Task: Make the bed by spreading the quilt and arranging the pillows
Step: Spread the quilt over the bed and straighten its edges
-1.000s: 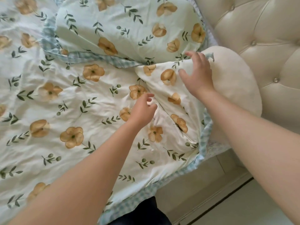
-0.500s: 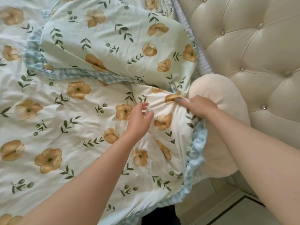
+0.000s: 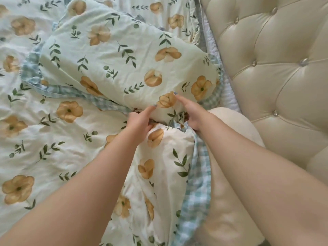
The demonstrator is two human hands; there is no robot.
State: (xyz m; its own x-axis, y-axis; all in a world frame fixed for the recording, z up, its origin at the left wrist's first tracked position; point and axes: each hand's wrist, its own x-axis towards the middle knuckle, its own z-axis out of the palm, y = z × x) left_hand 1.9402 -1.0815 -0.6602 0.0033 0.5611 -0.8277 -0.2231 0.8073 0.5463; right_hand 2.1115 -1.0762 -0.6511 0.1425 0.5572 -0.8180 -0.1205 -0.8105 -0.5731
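Cream cotton quilt [image 3: 53, 148], tan flowers and green sprigs, blue-check border [image 3: 200, 174]: the main spread lies creased but fairly flat out on the far side of the left hand [image 3: 140, 122], away from the right. Its top corner is bunched into a raised fold directly between the two hands. The left hand grips that fold, fingers curled into the cloth, index finger straight and pointing ahead. The right hand [image 3: 194, 116] does the same from the opposite flank, lower fingers buried in the fabric, index finger laid out on what lies beyond. Just past both fingertips is a plump pale-green pillow [image 3: 124, 59] in matching flower print. It touches the fold, and its long axis runs away from the hands, slanting toward the left hand's side. Close under the right forearm lies a plain cream rounded cushion [image 3: 225, 201], its near flank overlapped by the blue-check border. Outside the right hand, well apart, stands a cream button-tufted padded headboard [image 3: 275, 68]. Judgement: the corner is being seated against the pillow's foot. The next move likely draws the fold toward the right hand's side and the headboard. The right hand, nearer the pillow's end and the bed edge, would lead, and the left would feed slack. Whether the fold goes over or under the pillow's hem cannot be told.
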